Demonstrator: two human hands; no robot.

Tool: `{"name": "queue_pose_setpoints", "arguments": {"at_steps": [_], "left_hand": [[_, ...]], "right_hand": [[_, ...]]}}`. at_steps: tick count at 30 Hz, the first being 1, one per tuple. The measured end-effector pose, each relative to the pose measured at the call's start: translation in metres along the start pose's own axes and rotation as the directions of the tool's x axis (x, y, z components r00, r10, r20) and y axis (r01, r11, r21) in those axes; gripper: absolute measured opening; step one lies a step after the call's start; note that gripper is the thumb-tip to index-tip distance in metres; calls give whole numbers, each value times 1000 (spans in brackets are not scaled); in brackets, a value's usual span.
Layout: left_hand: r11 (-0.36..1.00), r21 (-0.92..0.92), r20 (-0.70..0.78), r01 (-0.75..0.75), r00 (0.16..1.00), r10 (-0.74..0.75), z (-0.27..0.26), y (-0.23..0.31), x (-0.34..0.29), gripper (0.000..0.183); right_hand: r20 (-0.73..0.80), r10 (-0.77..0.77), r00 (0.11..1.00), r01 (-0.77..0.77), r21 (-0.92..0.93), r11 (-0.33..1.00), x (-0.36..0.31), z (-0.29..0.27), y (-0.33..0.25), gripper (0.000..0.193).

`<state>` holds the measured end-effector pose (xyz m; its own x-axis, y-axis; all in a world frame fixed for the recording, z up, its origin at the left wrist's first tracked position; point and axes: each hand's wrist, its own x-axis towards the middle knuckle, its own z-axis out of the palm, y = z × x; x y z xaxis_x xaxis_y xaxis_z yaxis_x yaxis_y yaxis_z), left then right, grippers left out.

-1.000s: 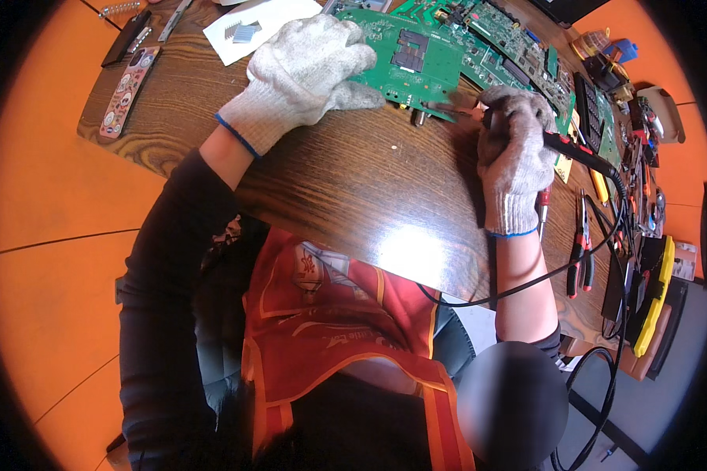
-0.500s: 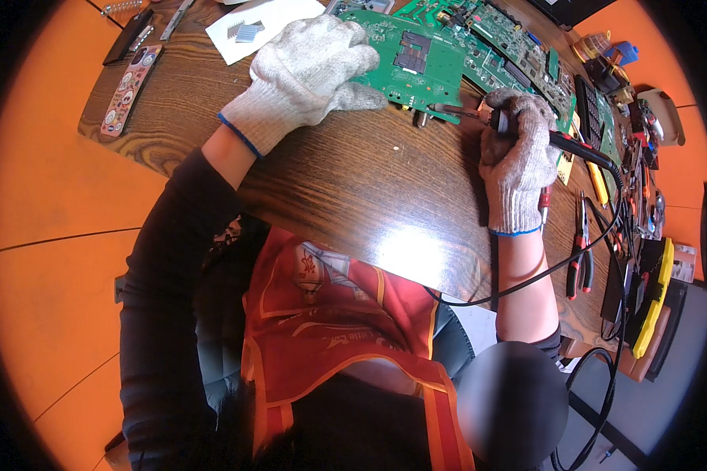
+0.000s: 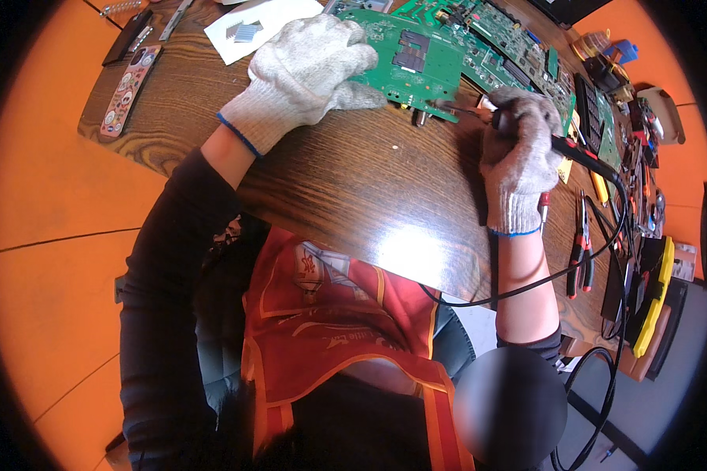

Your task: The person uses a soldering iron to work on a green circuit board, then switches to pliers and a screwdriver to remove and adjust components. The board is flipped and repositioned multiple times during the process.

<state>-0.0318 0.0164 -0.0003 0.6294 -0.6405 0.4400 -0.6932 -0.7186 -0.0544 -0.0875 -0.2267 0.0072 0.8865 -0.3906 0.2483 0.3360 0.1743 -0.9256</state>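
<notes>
My left hand (image 3: 310, 71), in a pale knit glove, is closed on the left side of a green circuit board (image 3: 441, 77) with a dark rectangular patch, the fingers over it and the thumb by its near edge. In my gloved right hand (image 3: 520, 153) is a soldering iron (image 3: 585, 151) with a black and red handle and a black cable. Its tip points left, at the board's near right corner beside small metal connectors (image 3: 420, 118). Blur at the tip hides whether it touches the board.
More green boards (image 3: 518, 59) lie behind and to the right. Pliers (image 3: 580, 255) with red and black handles rest right of my forearm, near the iron's looping cable (image 3: 542, 276). At the left are a phone in a stickered case (image 3: 130, 90) and white paper (image 3: 253, 33) holding metal pieces.
My right hand has shifted slightly to the right with the soldering iron, and its tip is now smeared by motion. The left hand and the board have hardly moved.
</notes>
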Motion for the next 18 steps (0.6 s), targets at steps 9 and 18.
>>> {"name": "queue_pose_setpoints", "arguments": {"at_steps": [9,18], "left_hand": [[1000,-5,3,5,1000,-5,0,0,0,42],[1000,2,7,-2,1000,2,0,0,0,42]], "right_hand": [[-26,166,986,-167,-22,986,-8,3,-7,13],[46,120,992,-114,-121,986,-8,2,-6,15]]}}
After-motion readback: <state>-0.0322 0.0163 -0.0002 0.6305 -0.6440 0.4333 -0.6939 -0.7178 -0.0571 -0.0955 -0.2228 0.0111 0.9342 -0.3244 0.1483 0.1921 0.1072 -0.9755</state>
